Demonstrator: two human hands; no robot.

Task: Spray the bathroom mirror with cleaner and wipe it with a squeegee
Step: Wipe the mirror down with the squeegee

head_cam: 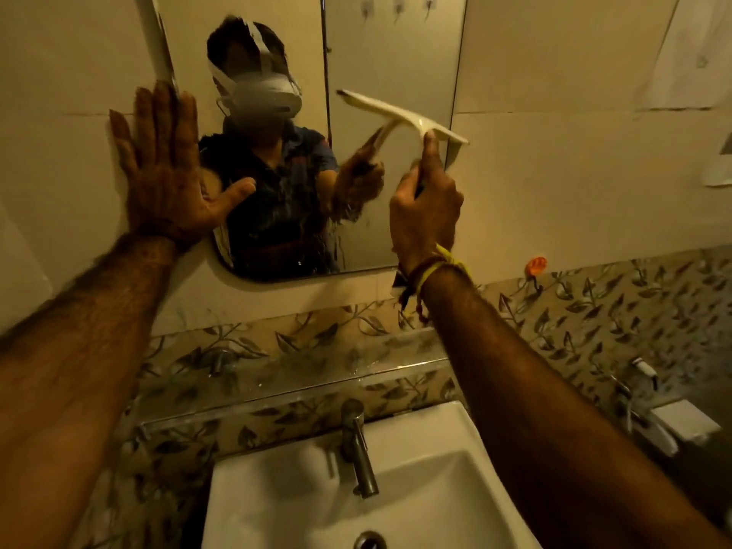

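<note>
head view looks down at a tiled wall (554,172) with a leaf-patterned band below it. on it hangs the mirror (376,53), its lower part streaked with wet drips. under the mirror runs a narrow glass shelf (277,386), and below that sits a white sink (416,489) with a metal tap (358,449) at its back rim.

left hand (162,180) lies flat with fingers straight and spread, palm pressed on the wall at the mirror's left edge, thumb reaching over the glass.

right hand (426,210) has its fingers curled tight round the handle of a white squeegee (400,116), thumb up along the stem. the blade is tilted, left end higher, at the mirror's right side near the edge; i cannot tell whether it touches the glass. threads (433,269), yellow and red, wrap the right wrist. a small orange hook (535,266) is stuck on the wall to the right.
</note>
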